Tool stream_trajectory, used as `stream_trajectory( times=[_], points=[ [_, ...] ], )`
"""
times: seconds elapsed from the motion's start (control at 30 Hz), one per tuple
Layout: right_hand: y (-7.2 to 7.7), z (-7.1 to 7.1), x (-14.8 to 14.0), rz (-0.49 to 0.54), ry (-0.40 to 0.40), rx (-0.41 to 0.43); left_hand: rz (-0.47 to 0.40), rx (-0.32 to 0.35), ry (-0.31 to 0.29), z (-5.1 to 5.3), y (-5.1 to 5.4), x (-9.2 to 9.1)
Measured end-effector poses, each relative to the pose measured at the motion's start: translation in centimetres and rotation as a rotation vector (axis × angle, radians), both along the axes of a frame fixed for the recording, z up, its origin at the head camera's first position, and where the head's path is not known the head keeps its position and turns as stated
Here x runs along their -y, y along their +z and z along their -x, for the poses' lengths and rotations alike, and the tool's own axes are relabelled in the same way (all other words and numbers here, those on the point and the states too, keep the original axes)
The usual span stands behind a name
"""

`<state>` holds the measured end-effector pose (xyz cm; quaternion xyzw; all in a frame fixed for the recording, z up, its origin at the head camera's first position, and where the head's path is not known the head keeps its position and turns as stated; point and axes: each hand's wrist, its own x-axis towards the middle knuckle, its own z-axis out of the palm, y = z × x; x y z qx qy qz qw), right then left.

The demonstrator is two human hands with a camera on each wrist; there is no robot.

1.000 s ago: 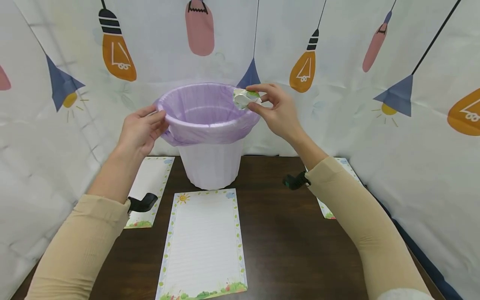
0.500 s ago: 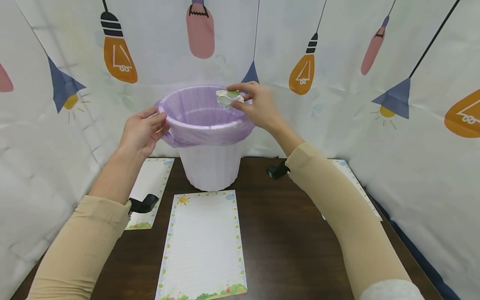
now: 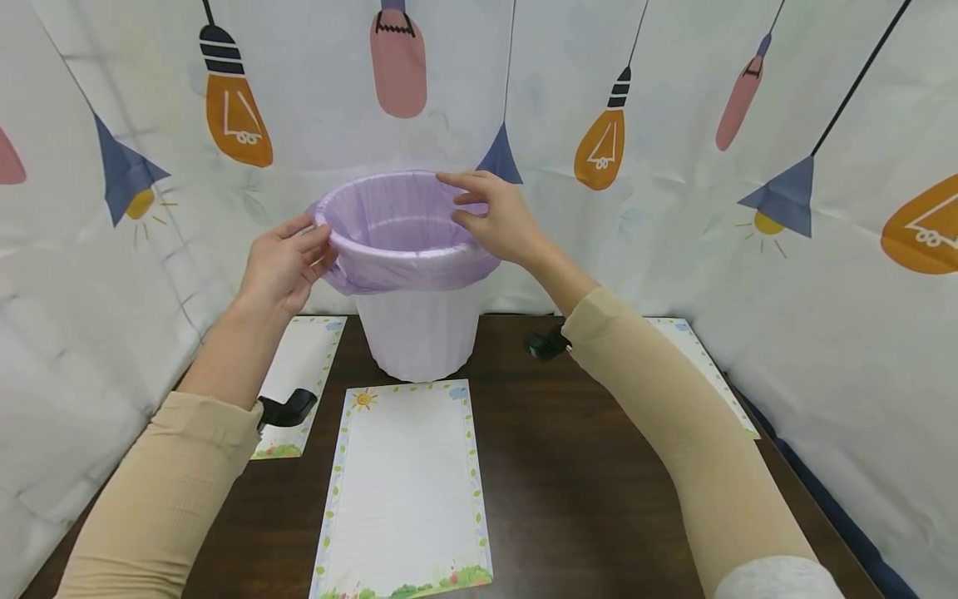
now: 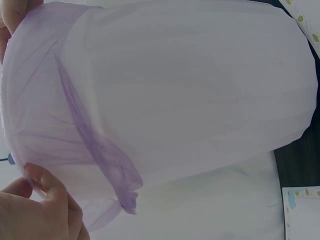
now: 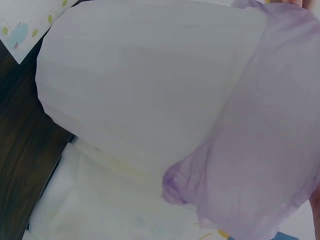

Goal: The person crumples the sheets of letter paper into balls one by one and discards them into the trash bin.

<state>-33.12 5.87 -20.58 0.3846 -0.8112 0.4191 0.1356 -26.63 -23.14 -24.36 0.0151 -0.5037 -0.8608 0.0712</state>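
Observation:
A white trash can (image 3: pixel 419 333) stands on the dark table, lined with a purple plastic bag (image 3: pixel 422 270) folded over its rim. My left hand (image 3: pixel 280 262) holds the rim on the left side, thumb and fingers around its edge. In the left wrist view, that hand (image 4: pixel 45 210) grips beside a bunched knot of the bag. Over the right part of the opening, my right hand (image 3: pixel 497 216) has its fingers parted with nothing between them. The right wrist view is mostly filled by the can's wall (image 5: pixel 140 90) and bag (image 5: pixel 265 120). The can's bottom inside is hidden.
A sheet of bordered writing paper (image 3: pixel 415 482) lies in front of the can. Similar sheets lie at the left (image 3: pixel 299 374) and partly under the right arm (image 3: pixel 703 358). A patterned white curtain (image 3: pixel 674 233) surrounds the dark table (image 3: pixel 569 466).
My right hand has moved left over the can's opening and let go of a crumpled piece of paper, which is out of sight now. The left hand keeps its hold on the rim.

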Motion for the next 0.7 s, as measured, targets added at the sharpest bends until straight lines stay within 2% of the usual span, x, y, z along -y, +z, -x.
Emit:
stream_trajectory(
  times=[0.2, 0.37, 0.53, 0.7],
  points=[
    [-0.3, -0.6, -0.8, 0.057, 0.076, -0.027, -0.001, -0.001, 0.003, -0.2, -0.2, 0.0],
    [-0.9, -1.1, -2.0, 0.087, 0.116, -0.047, 0.041, -0.017, 0.019, -0.9, -1.1, -0.3],
    [-2.0, -1.6, -3.3, 0.118, 0.11, -0.113, 0.028, -0.035, 0.039, -1.8, -2.6, -0.5],
    [-3.5, -1.9, -4.4, 0.152, 0.104, -0.247, 0.065, -0.037, 0.039, -3.6, -5.0, -0.8]
  ],
)
